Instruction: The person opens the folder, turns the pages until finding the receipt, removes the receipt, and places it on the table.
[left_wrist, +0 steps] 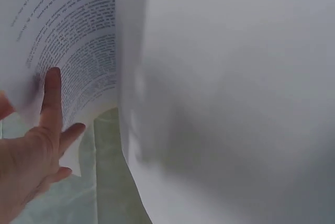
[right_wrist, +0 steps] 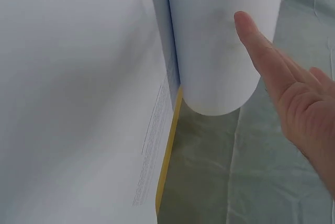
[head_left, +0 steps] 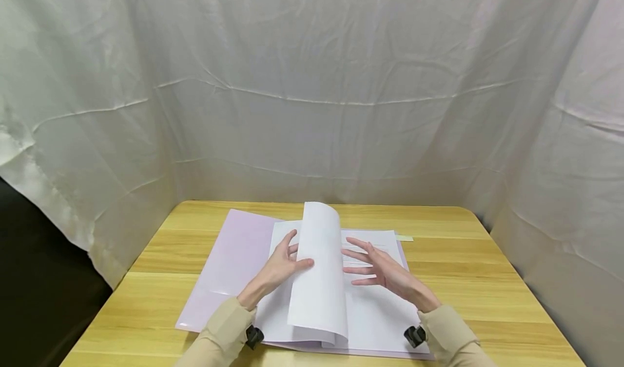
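A lilac folder (head_left: 239, 253) lies spread out on the table with white sheets in it. One page (head_left: 320, 280) stands up in a curve over the middle. My left hand (head_left: 275, 269) pinches its left edge, thumb on the blank side and fingers behind. In the left wrist view, the fingers (left_wrist: 51, 98) lie against the printed side. My right hand (head_left: 392, 275), fingers spread, hovers to the right of the curved page above a printed sheet (head_left: 370, 313). The right wrist view shows that hand (right_wrist: 298, 88) beside the rolled page (right_wrist: 220, 51), holding nothing.
A pale yellow tab (head_left: 405, 238) sticks out at the folder's upper right. The wooden table (head_left: 487, 302) extends on both sides. Grey cloth (head_left: 341, 128) hangs behind and at the sides. A small black device sits on each wrist.
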`<state>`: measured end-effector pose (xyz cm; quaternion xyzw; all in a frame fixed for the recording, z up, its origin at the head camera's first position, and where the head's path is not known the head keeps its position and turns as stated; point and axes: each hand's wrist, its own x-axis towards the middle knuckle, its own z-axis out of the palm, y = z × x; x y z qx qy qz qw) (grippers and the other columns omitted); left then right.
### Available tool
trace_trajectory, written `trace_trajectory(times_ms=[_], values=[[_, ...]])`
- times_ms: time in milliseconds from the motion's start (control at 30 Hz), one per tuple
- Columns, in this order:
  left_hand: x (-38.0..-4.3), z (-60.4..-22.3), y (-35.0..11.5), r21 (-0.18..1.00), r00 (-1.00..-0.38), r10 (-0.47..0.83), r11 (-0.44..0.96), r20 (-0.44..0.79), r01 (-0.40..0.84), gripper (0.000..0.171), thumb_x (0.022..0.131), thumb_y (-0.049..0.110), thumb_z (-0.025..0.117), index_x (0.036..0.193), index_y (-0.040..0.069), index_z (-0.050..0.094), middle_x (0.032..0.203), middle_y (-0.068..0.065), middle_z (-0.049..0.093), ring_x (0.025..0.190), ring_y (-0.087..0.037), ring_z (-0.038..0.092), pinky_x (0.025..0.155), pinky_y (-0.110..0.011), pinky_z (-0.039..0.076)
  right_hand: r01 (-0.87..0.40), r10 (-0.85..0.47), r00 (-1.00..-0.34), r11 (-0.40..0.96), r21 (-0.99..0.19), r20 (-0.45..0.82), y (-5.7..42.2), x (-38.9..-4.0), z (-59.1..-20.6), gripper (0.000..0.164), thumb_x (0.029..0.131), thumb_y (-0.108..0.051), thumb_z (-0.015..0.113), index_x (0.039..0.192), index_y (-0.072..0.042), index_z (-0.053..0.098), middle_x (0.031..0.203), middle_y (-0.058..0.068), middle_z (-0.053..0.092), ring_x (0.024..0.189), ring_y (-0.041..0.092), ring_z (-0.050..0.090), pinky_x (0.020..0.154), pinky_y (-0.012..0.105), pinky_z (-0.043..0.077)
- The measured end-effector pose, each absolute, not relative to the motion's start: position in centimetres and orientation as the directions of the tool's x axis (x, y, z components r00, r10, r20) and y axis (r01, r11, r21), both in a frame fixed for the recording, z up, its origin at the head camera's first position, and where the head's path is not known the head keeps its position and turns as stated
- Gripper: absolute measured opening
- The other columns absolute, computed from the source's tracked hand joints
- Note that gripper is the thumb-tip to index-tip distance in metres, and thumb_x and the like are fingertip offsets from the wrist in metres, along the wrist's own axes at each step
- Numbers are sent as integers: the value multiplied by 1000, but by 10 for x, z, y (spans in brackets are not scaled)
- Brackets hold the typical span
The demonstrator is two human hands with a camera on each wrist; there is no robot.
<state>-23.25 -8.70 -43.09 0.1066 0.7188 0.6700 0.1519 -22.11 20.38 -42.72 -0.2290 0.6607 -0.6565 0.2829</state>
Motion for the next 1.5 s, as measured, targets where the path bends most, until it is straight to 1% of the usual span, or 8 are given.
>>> trace_trajectory(times_ms=[133,267,367,467,733,967,1233,1500], values=[[-234,-432,-91,988,-957,277,148,-92,-52,101,83,-1,75,159,-3,8,150,-38,40,128,-51,56,101,-52,55,45,-663,-746,49,-998,-66,209,-222,-429,61,111,-42,16,163,-10,11,165,29,15,140,43,48,108,47,52],[-235,-433,-96,976,-969,220,208,-111,-64,102,80,0,79,159,0,13,150,-37,41,126,-50,57,103,-56,52,44,-650,-757,64,-997,-75,215,-224,-430,59,111,-40,15,162,-11,14,166,26,18,138,36,54,107,44,53],[-238,-435,-99,966,-974,192,250,-121,-71,103,79,2,81,158,2,16,147,-36,45,119,-45,62,99,-54,54,35,-645,-760,77,-996,-77,221,-225,-431,58,112,-39,15,162,-11,14,166,26,18,140,41,49,107,45,53],[-241,-438,-103,950,-979,164,305,-125,-70,104,77,6,84,158,4,18,145,-35,47,120,-44,61,100,-54,54,14,-638,-766,95,-995,-72,226,-228,-432,57,112,-38,15,162,-10,15,166,27,18,141,48,44,108,47,52],[-245,-442,-117,906,-982,156,423,-103,-28,107,77,12,86,158,5,17,153,-39,34,143,-53,36,112,-65,39,-33,-603,-793,180,-983,-84,241,-238,-437,56,112,-33,15,161,-7,14,164,31,20,139,51,44,110,52,49],[-249,-447,-125,840,-982,184,539,-37,69,106,75,8,86,156,-2,18,149,-44,35,138,-57,39,109,-66,42,-32,-564,-819,222,-974,-102,249,-249,-441,58,112,-35,20,161,-3,15,162,33,22,139,56,41,112,63,42],[-253,-454,-132,790,-981,192,606,-35,90,105,73,5,85,155,-3,21,149,-43,36,135,-58,42,112,-67,38,-7,-492,-859,286,-958,-140,257,-261,-447,64,111,-42,26,160,-2,18,161,32,27,139,54,42,113,62,42],[-254,-458,-134,760,-979,190,646,-75,67,104,71,1,85,154,-5,22,152,-38,36,138,-54,41,114,-65,37,-9,-439,-887,326,-945,-143,262,-273,-454,64,110,-41,31,157,1,23,158,35,31,139,54,43,113,61,42]])
